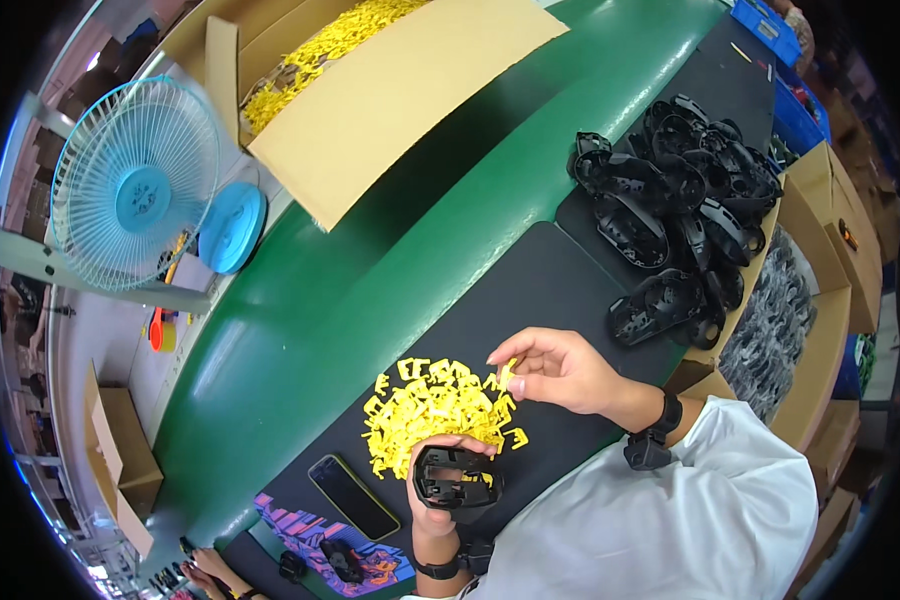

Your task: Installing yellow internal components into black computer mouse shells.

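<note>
In the head view, the person's left hand [430, 517] curls round one black shell [434, 484] at the near edge of one heap of yellow clips [422, 418] (too many to count) on the desk [290, 340]; the right hand [565, 372] pinches one yellow clip [508, 373] beside the heap. One phone [354, 497] lies nearby.
</note>
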A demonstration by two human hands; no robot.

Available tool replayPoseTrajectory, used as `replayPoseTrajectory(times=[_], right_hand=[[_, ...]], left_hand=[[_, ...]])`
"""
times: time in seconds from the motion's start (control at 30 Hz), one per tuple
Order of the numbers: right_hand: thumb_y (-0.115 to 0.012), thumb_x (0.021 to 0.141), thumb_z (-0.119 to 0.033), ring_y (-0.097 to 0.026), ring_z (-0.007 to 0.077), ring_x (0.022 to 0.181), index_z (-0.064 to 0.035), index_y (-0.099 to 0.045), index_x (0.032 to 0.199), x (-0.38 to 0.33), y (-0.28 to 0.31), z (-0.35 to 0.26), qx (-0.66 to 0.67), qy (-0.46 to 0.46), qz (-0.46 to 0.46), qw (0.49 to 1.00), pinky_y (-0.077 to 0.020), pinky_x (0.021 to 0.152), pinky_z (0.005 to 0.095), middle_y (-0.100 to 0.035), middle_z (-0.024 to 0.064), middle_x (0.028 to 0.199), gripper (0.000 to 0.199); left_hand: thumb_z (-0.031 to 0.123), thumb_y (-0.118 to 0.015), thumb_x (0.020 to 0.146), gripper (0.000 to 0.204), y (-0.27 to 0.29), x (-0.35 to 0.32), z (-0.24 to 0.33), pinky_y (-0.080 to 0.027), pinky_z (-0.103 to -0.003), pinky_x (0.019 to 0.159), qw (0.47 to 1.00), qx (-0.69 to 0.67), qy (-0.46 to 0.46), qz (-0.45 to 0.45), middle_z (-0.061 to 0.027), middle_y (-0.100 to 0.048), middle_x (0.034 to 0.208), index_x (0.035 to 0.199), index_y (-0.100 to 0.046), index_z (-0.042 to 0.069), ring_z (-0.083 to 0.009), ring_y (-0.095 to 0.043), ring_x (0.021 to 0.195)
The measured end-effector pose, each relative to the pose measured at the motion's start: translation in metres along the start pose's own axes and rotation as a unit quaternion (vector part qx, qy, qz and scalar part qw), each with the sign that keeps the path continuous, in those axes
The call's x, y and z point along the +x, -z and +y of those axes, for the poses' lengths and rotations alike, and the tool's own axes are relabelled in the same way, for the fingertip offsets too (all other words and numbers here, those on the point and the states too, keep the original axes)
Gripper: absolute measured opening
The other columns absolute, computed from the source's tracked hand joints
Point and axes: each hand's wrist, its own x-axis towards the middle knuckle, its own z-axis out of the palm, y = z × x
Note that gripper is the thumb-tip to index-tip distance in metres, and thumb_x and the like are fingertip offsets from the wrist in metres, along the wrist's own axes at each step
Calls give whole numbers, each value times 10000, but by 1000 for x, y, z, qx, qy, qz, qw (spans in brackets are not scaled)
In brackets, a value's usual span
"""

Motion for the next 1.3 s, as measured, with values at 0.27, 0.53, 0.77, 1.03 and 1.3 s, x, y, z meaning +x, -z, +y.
replayPoseTrajectory(times=[0.27, 0.53, 0.77, 1.03, 1.3], right_hand=[[-680, 898, -138, -592, 63, 814, -32, -586, 949, -17, 6, 9, -136, 66, -34, 988, -504, 736, 244, -652, 11, 900, 150], [-639, 910, -167, -661, 186, 893, -52, -604, 1078, -66, 2, 2, -210, 245, 11, 947, -519, 782, 319, -677, 63, 972, 206], [-590, 906, -85, -653, 195, 800, -20, -585, 1131, -103, -14, -3, -240, 335, 18, 911, -530, 711, 305, -617, 96, 997, 235], [-620, 882, -52, -637, 218, 852, -50, -642, 1113, -84, -2, -25, -304, 403, -42, 862, -528, 717, 313, -623, 88, 999, 232], [-597, 875, 11, -672, 197, 827, -29, -657, 1090, -41, -27, -78, -230, 354, -59, 905, -534, 741, 298, -656, 112, 934, 227]], left_hand=[[527, -731, 742, 762, -22, -13, -4, -515, -464, 886, 994, 83, 50, 45, -211, -611, 1098, 1226, -481, -5, -338, -633, 979], [401, -673, 806, 612, -52, 1, -2, -523, -444, 867, 986, 164, 32, 21, -197, -615, 1093, 1226, -490, -6, -324, -632, 981], [290, -622, 862, 485, -68, -6, -1, -529, -425, 850, 975, 213, 6, 59, -185, -618, 1089, 1226, -499, -6, -313, -630, 982], [280, -553, 948, 428, -48, -9, 23, -484, -442, 924, 963, 265, -46, 30, -197, -577, 1170, 1256, -492, -10, -316, -577, 1086], [573, -858, 609, 978, -64, 35, 64, -459, -427, 975, 943, 286, -167, -43, -241, -598, 1150, 1234, -455, -62, -335, -599, 1100]])
